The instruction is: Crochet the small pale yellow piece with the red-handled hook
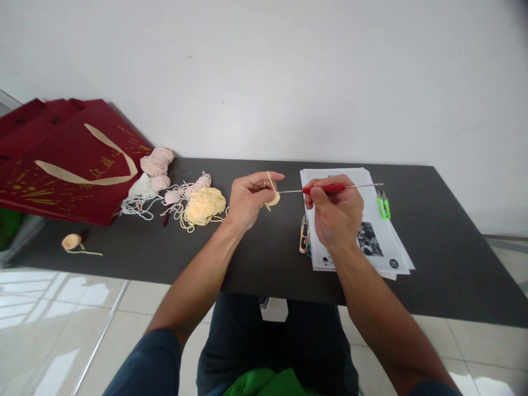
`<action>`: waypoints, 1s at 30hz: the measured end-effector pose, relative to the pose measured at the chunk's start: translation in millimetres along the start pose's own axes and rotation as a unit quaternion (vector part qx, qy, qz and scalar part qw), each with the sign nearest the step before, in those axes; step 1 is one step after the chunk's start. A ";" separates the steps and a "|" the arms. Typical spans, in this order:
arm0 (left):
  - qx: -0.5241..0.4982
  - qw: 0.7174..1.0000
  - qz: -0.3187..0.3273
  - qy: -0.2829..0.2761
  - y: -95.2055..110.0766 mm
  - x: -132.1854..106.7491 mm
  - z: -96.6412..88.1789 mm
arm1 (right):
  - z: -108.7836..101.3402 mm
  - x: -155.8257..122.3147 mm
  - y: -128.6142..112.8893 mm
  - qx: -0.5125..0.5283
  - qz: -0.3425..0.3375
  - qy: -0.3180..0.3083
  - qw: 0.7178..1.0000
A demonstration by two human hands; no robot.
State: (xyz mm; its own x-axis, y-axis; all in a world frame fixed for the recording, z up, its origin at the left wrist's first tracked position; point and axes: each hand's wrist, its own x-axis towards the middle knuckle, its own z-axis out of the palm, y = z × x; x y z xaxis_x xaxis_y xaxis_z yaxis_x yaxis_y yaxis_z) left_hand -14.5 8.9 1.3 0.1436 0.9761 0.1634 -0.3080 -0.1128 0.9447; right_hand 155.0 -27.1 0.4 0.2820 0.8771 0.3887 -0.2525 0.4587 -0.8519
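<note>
My left hand [247, 199] is closed in a pinch on a small cream crochet piece [273, 199], with a strand of cream yarn running over its forefinger. My right hand [336, 214] is closed on a crochet hook with a red handle [325, 188]. The hook's metal tip points left into the crochet piece. Both hands hover just above the dark table [437, 231]. A loose heap of cream yarn [204, 206] lies left of my left hand.
White printed sheets [379, 242] lie under my right hand, with green thread snips [383, 206] on their right edge. Pink and white yarn bundles [154, 165] sit beside red gift bags [70, 159] at far left. A small cream crochet piece [72, 242] lies near the front edge.
</note>
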 end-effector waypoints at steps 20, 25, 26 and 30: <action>0.020 0.999 0.013 0.046 -2.6 -4.1 7.4 | 20.8 -5.3 6.3 0.127 0.183 0.078 0.972; 0.017 0.996 0.051 0.068 -5.1 -3.2 5.7 | 21.2 -5.2 6.0 0.125 0.196 0.076 0.970; 0.013 0.996 0.052 0.069 -5.4 -3.0 5.6 | 21.1 -5.1 5.8 0.124 0.197 0.075 0.970; -0.003 0.999 0.015 0.050 -4.1 -3.2 7.2 | 21.2 -5.2 5.4 0.132 0.200 0.073 0.968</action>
State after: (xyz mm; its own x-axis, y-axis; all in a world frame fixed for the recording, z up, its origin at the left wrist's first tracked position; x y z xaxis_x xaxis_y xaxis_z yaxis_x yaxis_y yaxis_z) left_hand -6.9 4.9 -1.0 0.0387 0.9859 0.1626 -0.3162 -0.1423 0.9379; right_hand 132.6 -26.1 1.2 0.2351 0.9717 -0.0239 -0.5912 0.1234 -0.7970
